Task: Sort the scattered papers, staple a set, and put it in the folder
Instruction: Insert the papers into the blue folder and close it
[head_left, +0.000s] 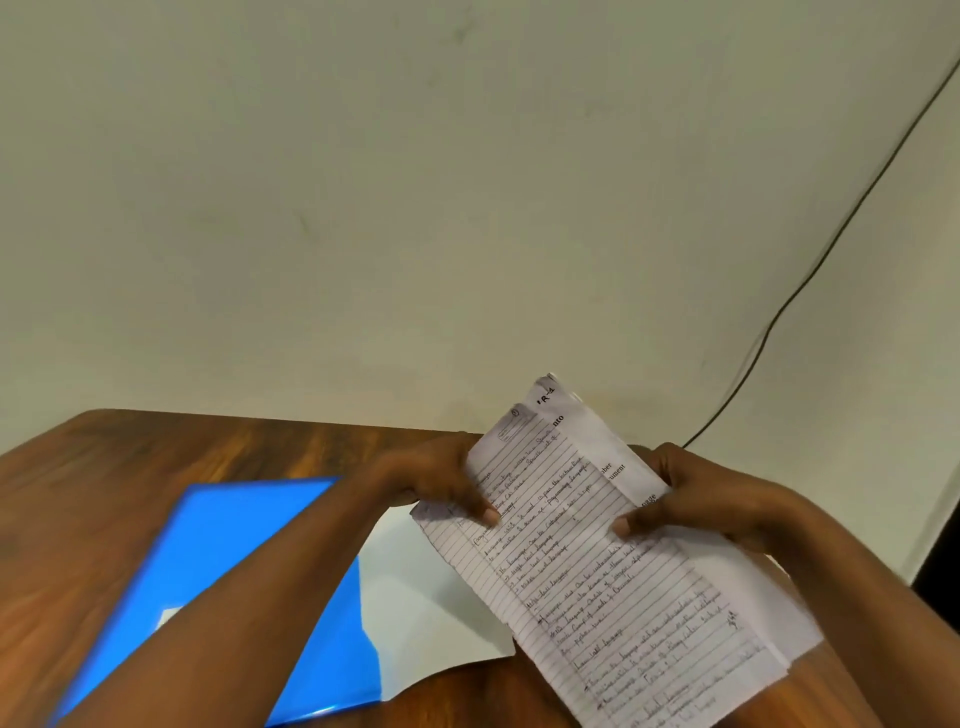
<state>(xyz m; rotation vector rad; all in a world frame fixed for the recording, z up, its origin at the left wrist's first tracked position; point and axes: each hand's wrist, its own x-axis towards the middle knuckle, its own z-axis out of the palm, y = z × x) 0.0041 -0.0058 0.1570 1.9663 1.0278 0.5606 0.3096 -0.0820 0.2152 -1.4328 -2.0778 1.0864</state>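
Note:
I hold a set of papers (597, 561) above the wooden table, tilted with its top end away from me. The top sheet is lined and handwritten; printed sheets show behind it at the upper right. My left hand (441, 483) grips the set's left edge, thumb on the front. My right hand (696, 499) grips the right edge, thumb on the lined page. A blue folder (223, 561) lies flat on the table at the left, partly under my left forearm. No stapler is in view.
A blank white sheet (431, 603) lies on the wooden table (104, 467) between the folder and the held papers. A pale wall stands behind the table's far edge. A dark cable (810, 280) runs down the wall at the right.

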